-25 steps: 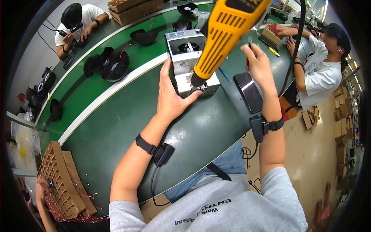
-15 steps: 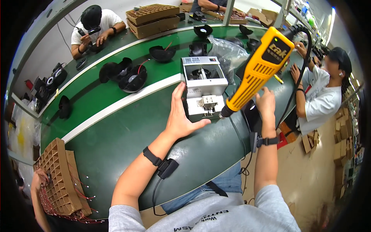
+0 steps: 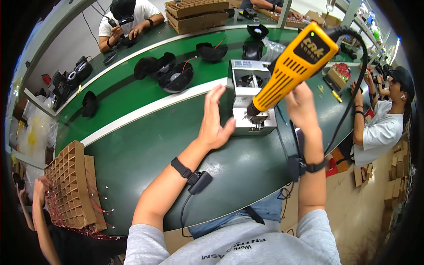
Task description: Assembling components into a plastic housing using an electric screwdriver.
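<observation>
A silver-white box-shaped machine with an open top window (image 3: 250, 100), perhaps a screw feeder, stands on the dark green table in front of me. Along its left side lies my left hand (image 3: 214, 121), fingers stretched and thumb apart, close to the casing. A yellow electric screwdriver (image 3: 293, 68) with a black cable hangs close to the view, its dark nose covering the machine's front part. Just right of the screwdriver is my right hand (image 3: 304, 108), smeared by motion. Its fingers are partly hidden, and whether they touch the screwdriver does not show.
Black domed shells (image 3: 176, 79), some with red wires, sit on the bright green belt beyond the white strip (image 3: 154, 110). A cardboard divider box (image 3: 70, 190) with red wires stands at the left, another person's hand on it. Co-workers are across and at right (image 3: 386, 110).
My right hand has moved up toward the screwdriver. The screwdriver's nose now overlaps the machine's front part instead of its right edge. The whole scene has shifted right in view.
</observation>
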`<state>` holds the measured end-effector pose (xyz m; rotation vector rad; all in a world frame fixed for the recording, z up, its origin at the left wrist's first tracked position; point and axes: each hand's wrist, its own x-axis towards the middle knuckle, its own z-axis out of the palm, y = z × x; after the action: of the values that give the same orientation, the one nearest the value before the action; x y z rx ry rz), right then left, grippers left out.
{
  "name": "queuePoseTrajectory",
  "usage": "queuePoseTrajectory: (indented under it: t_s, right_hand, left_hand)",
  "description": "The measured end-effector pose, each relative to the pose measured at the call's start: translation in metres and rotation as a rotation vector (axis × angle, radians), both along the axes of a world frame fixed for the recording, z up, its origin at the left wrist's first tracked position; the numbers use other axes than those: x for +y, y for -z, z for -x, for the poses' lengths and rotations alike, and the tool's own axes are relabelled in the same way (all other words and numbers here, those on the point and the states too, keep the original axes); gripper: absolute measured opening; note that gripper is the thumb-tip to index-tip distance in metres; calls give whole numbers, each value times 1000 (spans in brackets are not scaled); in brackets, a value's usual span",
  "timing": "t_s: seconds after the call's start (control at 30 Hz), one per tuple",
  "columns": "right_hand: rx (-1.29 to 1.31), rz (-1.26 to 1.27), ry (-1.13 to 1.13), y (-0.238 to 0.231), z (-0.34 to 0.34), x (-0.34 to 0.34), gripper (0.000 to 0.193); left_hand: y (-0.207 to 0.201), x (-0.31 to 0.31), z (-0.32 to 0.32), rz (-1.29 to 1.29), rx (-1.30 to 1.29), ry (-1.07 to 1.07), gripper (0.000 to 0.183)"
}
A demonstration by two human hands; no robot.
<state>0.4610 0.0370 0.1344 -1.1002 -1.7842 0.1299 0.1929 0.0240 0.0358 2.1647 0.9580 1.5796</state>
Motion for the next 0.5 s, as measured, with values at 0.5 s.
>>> queuePoseTrajectory:
  t_s: [0.5]
  right_hand:
    - [-308, 1078, -62, 158, -52, -291, 10]
  left_hand:
    - [19, 37, 23, 308, -257, -292, 44]
